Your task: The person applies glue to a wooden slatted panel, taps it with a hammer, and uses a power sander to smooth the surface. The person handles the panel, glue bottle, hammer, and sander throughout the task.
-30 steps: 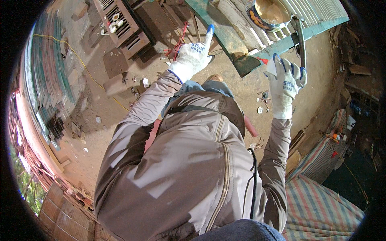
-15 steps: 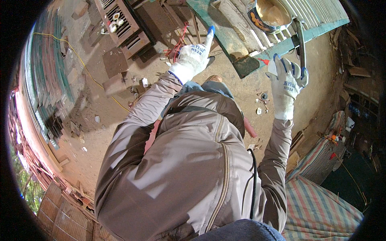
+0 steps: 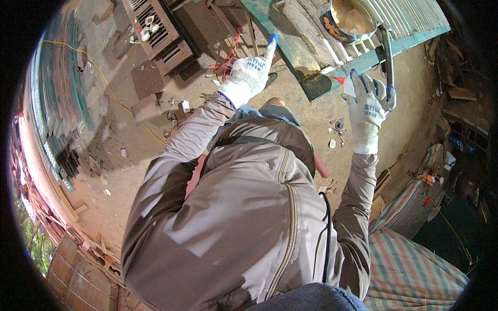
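My right hand [image 3: 369, 109], in a white knit glove with blue fingertips, is closed around a small white squeeze bottle [image 3: 349, 89]. The bottle's red nozzle [image 3: 338, 80] points left at the corner of a green-edged louvered panel [image 3: 359, 61]. A grey metal bar-like tool [image 3: 389, 57] reaches from the panel down to the outer fingers of this hand; whether they grip it I cannot tell. My gloved left hand [image 3: 250, 72] has its index finger stretched forward to the panel's left edge and its thumb apart. Its other fingers are mostly hidden.
A patterned round tin [image 3: 334, 26] with pale brownish contents stands on the panel. Left of it lies a brown slatted frame [image 3: 163, 39] bearing white cracked shell-like pieces [image 3: 148, 31]. Red cord [image 3: 228, 59] and a yellow cable [image 3: 106, 80] cross the floor. Striped sheeting [image 3: 410, 264] lies at right.
My right hand and the bottle have barely shifted. The red nozzle appears slightly further left over the panel's corner. My left hand stays at the panel's edge.
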{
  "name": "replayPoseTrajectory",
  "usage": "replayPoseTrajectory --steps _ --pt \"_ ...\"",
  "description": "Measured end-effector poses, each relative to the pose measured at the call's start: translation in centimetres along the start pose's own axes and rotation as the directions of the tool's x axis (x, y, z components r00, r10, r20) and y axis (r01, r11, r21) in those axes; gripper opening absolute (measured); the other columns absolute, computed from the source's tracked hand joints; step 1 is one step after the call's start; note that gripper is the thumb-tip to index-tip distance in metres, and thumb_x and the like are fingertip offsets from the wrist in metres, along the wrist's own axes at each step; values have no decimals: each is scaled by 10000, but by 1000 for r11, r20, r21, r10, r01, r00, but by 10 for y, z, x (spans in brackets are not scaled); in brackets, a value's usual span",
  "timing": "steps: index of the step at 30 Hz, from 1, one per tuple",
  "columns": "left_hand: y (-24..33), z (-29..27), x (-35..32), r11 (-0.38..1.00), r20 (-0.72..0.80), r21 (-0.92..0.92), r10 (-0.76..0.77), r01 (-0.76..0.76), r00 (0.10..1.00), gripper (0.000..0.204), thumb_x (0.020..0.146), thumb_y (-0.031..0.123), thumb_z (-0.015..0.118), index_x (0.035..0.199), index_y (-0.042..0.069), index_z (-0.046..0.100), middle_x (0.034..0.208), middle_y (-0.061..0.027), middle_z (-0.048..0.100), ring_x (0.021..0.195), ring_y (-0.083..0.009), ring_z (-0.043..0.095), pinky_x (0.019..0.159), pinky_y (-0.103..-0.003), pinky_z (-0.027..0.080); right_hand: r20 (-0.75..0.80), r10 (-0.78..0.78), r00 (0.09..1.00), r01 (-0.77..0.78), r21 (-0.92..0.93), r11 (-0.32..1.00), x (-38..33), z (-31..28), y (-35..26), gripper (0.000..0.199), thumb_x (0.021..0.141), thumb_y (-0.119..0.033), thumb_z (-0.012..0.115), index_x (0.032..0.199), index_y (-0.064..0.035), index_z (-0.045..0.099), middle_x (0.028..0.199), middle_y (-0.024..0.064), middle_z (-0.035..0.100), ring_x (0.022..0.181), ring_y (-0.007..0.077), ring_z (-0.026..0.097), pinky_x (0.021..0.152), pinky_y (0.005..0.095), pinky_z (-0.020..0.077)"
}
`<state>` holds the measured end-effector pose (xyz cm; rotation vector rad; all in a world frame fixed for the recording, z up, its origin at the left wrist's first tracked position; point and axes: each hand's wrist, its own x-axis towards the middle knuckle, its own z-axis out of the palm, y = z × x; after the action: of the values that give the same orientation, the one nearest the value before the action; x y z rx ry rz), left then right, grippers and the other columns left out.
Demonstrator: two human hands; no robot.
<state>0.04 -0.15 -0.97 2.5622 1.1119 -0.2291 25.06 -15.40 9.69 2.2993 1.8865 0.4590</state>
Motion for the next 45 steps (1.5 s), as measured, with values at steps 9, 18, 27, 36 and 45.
replayPoseTrajectory --steps 9,18,27,36,45 --pt "0 -5 -4 1000 8 -1 1 -1 1000 1106 893 211 717 1643 61 -83 882 -168 749 748 -297 738 635 -455 573 53 -6 999 4 31 1000 1 0 -1 634 761 -401 828 1367 -322 659 1295 -75 670 1275 178 521 1217 501 149" --pt "0 -6 -2 1000 3 7 4 -4 1000 1064 859 85 655 1645 50 -62 865 -174 744 713 -290 731 627 -451 576 16 -30 999 30 12 999 -1 6 -1 576 770 -393 824 1324 -325 682 1266 -84 682 1248 171 542 1218 511 144" --pt "-1 -2 -2 1000 -34 18 13 -12 999 1075 849 73 662 1647 56 -59 835 -176 745 691 -284 732 605 -446 569 28 -43 999 42 38 998 -3 2 -6 596 770 -412 816 1342 -318 678 1295 -80 675 1271 173 532 1223 498 138" --pt "2 -4 -3 1000 -46 -3 5 -5 999 1091 880 193 705 1645 54 -60 821 -176 750 685 -294 733 592 -449 561 -2 -5 1000 5 23 1000 -1 8 2 581 752 -398 835 1312 -313 704 1250 -69 694 1245 177 544 1208 491 168" --pt "0 -3 -4 999 -26 29 24 -24 999 1062 908 244 705 1643 36 -33 894 -123 759 725 -262 737 591 -454 555 65 -73 995 72 25 997 -5 -6 -11 595 778 -422 815 1349 -333 673 1307 -70 668 1270 180 531 1207 494 166"
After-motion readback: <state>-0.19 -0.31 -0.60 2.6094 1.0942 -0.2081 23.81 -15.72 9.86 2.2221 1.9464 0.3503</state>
